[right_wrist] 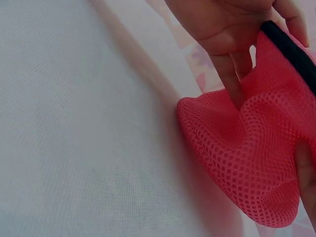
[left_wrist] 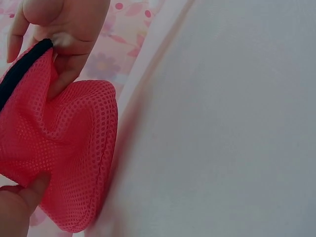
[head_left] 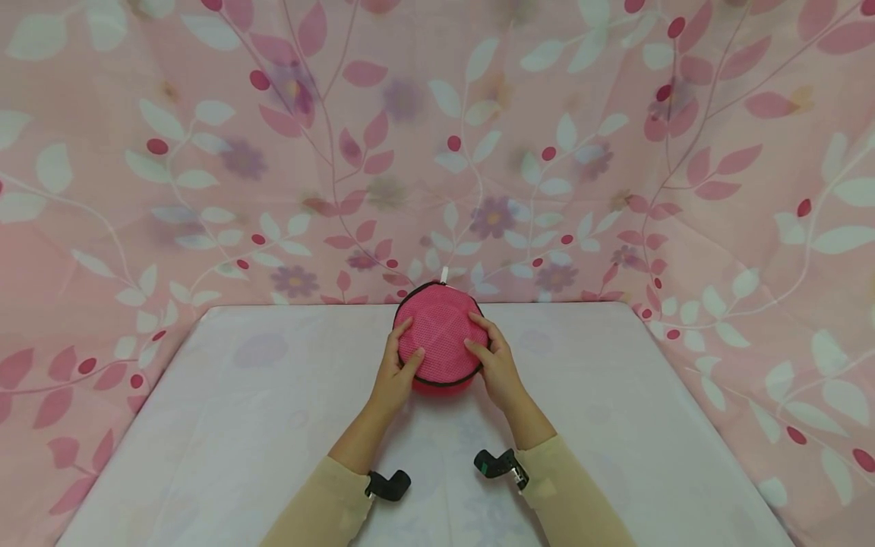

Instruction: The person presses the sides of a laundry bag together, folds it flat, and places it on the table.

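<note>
A round pink mesh zip pouch with black edging is held up over the far middle part of the table. My left hand grips its left side, thumb on the front face and fingers at the rim. On the opposite side my right hand holds it the same way. A pale pull tab sticks up from the top edge. Both wrist views show the soft mesh body sagging in folds below the dark edging. Whether anything is inside cannot be told.
A table with a white cloth spreads beneath the hands. Pink leaf-patterned fabric hangs behind it and at both sides. Small black devices are strapped at each wrist, over beige sleeves.
</note>
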A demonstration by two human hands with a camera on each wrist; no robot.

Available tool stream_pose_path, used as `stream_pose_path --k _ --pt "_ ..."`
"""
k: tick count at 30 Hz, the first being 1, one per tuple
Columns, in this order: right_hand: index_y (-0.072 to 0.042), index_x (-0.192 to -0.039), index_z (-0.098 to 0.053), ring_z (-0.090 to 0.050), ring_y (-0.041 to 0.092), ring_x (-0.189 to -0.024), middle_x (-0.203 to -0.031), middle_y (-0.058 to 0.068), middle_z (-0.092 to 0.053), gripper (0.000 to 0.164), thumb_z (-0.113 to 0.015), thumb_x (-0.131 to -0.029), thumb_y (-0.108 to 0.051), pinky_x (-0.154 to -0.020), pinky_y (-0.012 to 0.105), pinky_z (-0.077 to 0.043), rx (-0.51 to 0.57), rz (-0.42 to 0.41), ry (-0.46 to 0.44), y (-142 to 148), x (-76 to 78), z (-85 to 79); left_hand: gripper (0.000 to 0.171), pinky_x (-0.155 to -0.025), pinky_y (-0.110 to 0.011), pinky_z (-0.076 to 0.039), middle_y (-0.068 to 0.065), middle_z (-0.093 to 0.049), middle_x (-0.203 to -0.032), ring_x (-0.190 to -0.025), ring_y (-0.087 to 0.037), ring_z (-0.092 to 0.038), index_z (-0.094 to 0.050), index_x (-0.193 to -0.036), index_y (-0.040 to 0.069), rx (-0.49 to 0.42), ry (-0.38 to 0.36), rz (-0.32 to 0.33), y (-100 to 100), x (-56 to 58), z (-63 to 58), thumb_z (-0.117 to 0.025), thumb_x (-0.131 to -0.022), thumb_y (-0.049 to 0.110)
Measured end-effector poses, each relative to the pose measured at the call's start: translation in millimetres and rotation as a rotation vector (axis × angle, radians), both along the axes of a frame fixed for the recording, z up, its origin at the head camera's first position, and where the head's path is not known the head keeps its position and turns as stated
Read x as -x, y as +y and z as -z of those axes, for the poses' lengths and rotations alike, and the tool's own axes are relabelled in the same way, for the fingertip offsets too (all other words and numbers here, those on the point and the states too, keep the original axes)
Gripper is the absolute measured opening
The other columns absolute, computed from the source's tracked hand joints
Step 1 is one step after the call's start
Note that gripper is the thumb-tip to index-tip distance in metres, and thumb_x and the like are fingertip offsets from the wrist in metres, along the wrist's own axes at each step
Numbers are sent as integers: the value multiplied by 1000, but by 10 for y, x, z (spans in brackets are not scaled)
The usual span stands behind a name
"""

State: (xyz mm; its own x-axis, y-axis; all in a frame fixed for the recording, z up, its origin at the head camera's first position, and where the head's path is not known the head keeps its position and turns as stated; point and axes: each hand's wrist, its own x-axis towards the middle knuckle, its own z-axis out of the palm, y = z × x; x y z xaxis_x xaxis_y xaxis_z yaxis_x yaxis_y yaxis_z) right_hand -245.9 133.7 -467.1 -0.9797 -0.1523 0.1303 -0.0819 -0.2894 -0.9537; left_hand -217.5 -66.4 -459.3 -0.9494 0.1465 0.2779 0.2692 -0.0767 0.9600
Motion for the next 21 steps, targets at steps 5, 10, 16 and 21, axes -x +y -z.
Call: stream_pose_path --k 5,10,16,21 --pt "-9 -151 -39 -42 27 -133 -157 10 -30 53 -54 -100 -5 -94 26 -50 -1 -5 -2 -3 0 14 59 -117 -50 -26 -21 -27 -158 -143 -36 -34 -26 -156 6 44 2 -6 -17 -32 -33 -52 -103 7" --pt "-10 -151 -39 -42 27 -133 -157 10 -30 53 -54 -101 -6 -95 26 -50 -14 -18 -4 -6 -1 16 60 -117 -49 -26 -21 -28 -158 -143 -36 -34 -25 -156 5 77 6 -13 -25 -54 -56 -53 -103 8" --pt "-11 -152 -37 -40 27 -135 -158 10 -28 54 -55 -101 -8 -96 26 -49 -23 -37 -7 -13 0 17 61 -117 -49 -26 -21 -27 -158 -143 -36 -33 -25 -156 5 81 4 -30 -26 -58 -56 -53 -103 7" --pt "-11 -152 -38 -37 28 -138 -158 10 -27 54 -53 -101 -6 -98 23 -46 -28 -37 -7 -19 -3 18 62 -119 -50 -22 -19 -23 -160 -146 -35 -28 -24 -156 8 33 -4 -33 -22 55 123 -54 -102 6"
